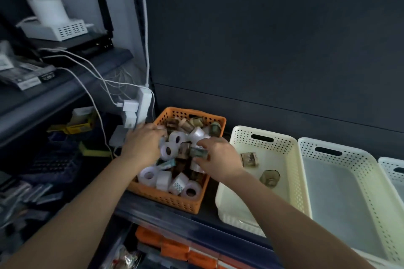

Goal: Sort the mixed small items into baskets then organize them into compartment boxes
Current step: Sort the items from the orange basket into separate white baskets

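An orange perforated basket (175, 200) on the dark shelf holds several white label rolls (170, 149) mixed with brownish and greenish tape rolls. My left hand (142, 144) reaches into its left side, fingers curled among the white rolls; whether it holds one is hidden. My right hand (218, 157) pinches a green-grey roll (197, 152) over the basket's middle. Next to it on the right, a cream basket (290, 172) contains a brown roll (249, 159) and a clear hexagonal piece (270, 177).
A white basket (367, 201) stands right of the cream one, and another's corner (391, 167) shows at the far right. White power strip and chargers (140, 107) hang by the orange basket's left corner. Cluttered shelves fill the left; orange boxes (175, 247) sit below.
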{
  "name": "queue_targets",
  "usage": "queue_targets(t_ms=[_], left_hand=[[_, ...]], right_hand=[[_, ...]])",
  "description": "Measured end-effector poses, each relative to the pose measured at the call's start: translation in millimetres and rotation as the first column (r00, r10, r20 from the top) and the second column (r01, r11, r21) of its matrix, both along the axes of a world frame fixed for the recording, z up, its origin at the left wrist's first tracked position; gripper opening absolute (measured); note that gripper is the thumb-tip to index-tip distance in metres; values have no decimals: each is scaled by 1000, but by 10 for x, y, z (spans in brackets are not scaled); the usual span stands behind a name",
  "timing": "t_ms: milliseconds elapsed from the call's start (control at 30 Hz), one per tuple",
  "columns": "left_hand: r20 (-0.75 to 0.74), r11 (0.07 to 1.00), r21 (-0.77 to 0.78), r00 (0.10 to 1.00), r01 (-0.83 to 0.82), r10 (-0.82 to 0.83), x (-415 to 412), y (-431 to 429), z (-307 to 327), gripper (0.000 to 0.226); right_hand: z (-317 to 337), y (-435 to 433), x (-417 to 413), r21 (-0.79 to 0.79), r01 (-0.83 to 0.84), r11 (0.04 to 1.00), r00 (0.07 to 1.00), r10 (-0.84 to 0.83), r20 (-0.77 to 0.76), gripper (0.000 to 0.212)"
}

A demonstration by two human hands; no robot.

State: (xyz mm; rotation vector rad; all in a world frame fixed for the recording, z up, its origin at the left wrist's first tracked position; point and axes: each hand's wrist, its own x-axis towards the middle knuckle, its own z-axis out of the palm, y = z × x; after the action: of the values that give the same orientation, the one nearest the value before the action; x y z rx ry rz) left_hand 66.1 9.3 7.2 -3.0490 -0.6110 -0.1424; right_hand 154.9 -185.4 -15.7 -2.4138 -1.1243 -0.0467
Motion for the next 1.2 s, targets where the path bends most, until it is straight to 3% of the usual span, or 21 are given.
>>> queue_targets(t_ms=[100,367,467,533,600,733,867,967,1100,1200], left_hand=[[-117,999,-34,993,5,-9,-56,165,-107,57],[33,999,-7,998,44,-44,-20,218,-169,45],[157,984,-173,987,47,-20,66,58,-51,43],[281,939,-319,959,130,-37,184,-139,54,46],[353,903,-361,930,231,-97,347,-401,138,50],[328,836,-414,916,359,-230,742,-977,121,52],[193,844,-326,904,425,-381,1027,-1450,-91,43],[65,893,-131,902,431,-427,1124,-1673,-262,25],[-33,913,31,913,408,-407,1173,-1766,-447,27],[-10,910,73,913,408,-408,1157,-1738,-492,30]], right_hand=[[-57,123,-1,-46,39,998,999,-38,15,42],[-119,202,-1,-10,90,996,996,-89,23,29],[-85,131,37,78,114,990,993,-117,32,26],[-25,20,119,129,139,982,987,-149,66,30],[45,-147,237,166,197,966,975,-211,66,29],[76,-613,516,155,394,906,916,-402,23,26],[-12,-1028,681,-91,485,870,874,-478,87,16],[-118,-1206,724,-226,480,847,877,-461,136,17],[-210,-1260,776,-312,440,842,895,-384,227,19],[-211,-1248,822,-355,409,840,907,-333,256,19]])
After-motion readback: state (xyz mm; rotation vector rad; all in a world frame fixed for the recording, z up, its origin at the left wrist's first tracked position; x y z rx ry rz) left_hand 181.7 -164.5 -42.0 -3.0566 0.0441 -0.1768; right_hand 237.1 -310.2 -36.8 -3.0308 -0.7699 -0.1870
